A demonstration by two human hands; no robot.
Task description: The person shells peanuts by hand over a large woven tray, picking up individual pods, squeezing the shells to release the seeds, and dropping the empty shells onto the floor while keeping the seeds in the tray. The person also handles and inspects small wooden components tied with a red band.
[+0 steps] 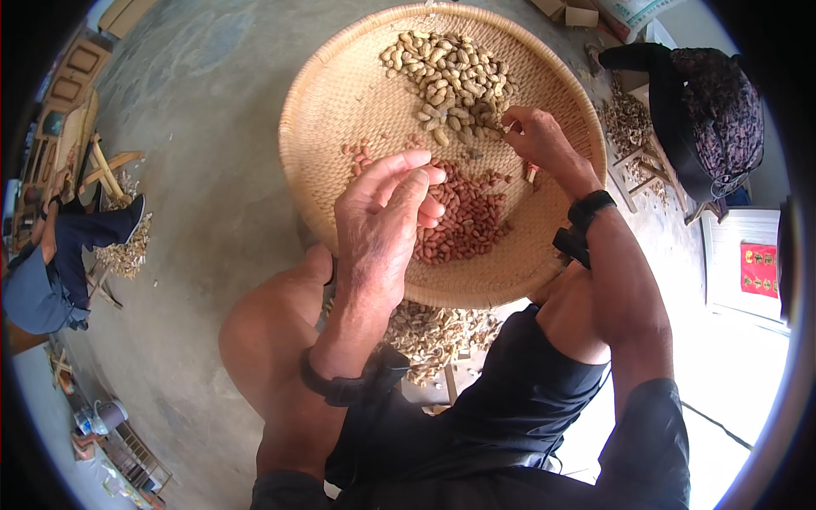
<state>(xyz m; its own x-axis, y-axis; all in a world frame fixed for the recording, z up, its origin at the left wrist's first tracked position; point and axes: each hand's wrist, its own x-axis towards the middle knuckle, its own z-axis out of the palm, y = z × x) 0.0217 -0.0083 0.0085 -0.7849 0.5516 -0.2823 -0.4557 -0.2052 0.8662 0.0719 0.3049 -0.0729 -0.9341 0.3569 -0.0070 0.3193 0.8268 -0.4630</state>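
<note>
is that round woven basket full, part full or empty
Part full: the woven basket holds unshelled peanuts toward its far side and shelled red kernels nearer, leaving much of it bare.

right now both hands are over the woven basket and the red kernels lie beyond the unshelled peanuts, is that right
Not quite: the head view shows the red kernels on the near side of the unshelled peanuts, not beyond them. The left hand and right hand are over the woven basket, as you say.

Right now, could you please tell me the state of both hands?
Left hand: open, loosely curled, near the reddish kernels; nothing visibly held.
Right hand: pinched closed beside the unshelled peanuts; whether it holds one cannot be told.
</note>
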